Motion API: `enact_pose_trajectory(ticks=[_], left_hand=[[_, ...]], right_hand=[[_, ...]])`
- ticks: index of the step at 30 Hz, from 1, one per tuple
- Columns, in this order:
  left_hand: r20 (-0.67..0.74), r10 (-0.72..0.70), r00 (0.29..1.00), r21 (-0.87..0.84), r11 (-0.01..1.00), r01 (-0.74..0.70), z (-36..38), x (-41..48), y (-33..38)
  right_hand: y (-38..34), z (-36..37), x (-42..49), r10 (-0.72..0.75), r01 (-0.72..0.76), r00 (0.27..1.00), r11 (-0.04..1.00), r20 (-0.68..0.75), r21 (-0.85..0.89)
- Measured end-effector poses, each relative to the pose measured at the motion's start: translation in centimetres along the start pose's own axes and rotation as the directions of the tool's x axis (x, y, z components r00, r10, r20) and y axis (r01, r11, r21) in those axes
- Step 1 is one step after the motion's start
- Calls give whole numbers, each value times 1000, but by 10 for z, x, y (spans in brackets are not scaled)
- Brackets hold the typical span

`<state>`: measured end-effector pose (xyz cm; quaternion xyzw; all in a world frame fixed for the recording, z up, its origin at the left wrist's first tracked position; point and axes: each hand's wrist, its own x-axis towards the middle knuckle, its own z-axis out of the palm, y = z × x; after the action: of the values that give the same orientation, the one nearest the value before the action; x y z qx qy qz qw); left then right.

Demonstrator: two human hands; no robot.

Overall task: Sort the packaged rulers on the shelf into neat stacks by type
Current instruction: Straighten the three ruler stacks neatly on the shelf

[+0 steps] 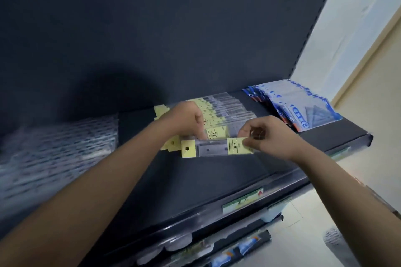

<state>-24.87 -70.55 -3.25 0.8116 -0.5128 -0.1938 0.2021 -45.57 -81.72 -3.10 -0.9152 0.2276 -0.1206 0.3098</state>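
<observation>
A clear-packaged straight ruler with yellow header and label (213, 148) lies across the front of a fanned row of the same yellow-labelled rulers (225, 110) on the dark shelf (217, 180). My right hand (267, 136) pinches its right, labelled end. My left hand (186, 120) rests on the pile of yellow rulers, fingertips touching the packet's upper edge near its left half. A fanned stack of blue-packaged ruler sets (301, 104) lies at the shelf's right end.
Blurred packets in patterned clear wrap (56, 147) fill the shelf's left side. A dark back panel (152, 39) rises behind. Price labels (243, 199) sit on the shelf's front rail, with a lower shelf of goods (227, 251) beneath and pale floor at right.
</observation>
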Motion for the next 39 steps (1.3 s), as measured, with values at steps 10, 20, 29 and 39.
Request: enact_pose_trajectory(ticks=[10,20,29,39], left_hand=[[-96,-108,990,-36,994,105,15,-32,39],[-190,-158,969,-89,986,143,26,-84,34],[-367,-333,868,-147,943,299,48,-74,18],[-480,-334,811,297,808,508,40,-91,18]], right_hand=[[41,-16,20,-276,270,954,961,120,65],[42,-21,18,-321,315,934,947,158,66],[53,-7,30,-235,248,965,963,116,-106],[50,18,36,-273,239,961,902,-46,-358]])
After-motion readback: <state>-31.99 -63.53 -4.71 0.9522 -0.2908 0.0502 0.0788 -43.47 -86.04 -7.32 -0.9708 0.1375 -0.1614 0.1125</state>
